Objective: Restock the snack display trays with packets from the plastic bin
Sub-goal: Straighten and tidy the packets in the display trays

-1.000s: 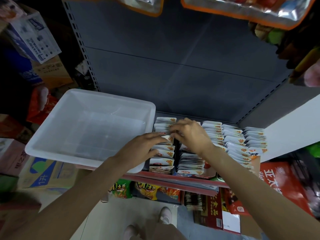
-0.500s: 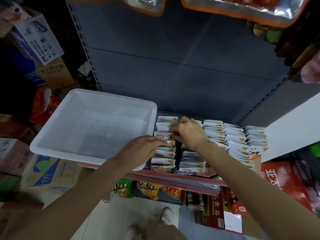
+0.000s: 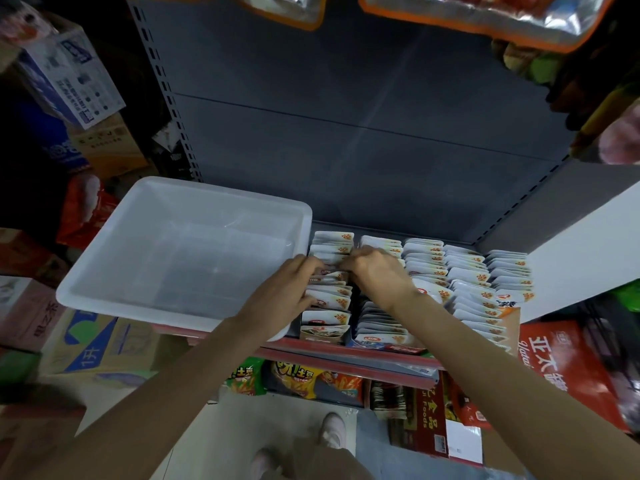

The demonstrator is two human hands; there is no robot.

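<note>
Head: cardboard boxes (image 3: pixel 86 344) left of plastic bin (image 3: pixel 138 299).

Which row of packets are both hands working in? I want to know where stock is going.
The leftmost row, beside the plastic bin; the other rows lie further right.

On the shelf (image 3: pixel 346 351) in front of me the translucent white plastic bin (image 3: pixel 180 258) sits at the left, its near corner overhanging the shelf edge. Just right of it stand five rows of small white snack packets (image 3: pixel 467 282), running front to back. My left hand (image 3: pixel 287 289) rests on the leftmost row beside the bin; my right hand (image 3: pixel 375 271) is on the second row. Bagged snacks (image 3: pixel 311 377) lie on the shelf below.
</note>
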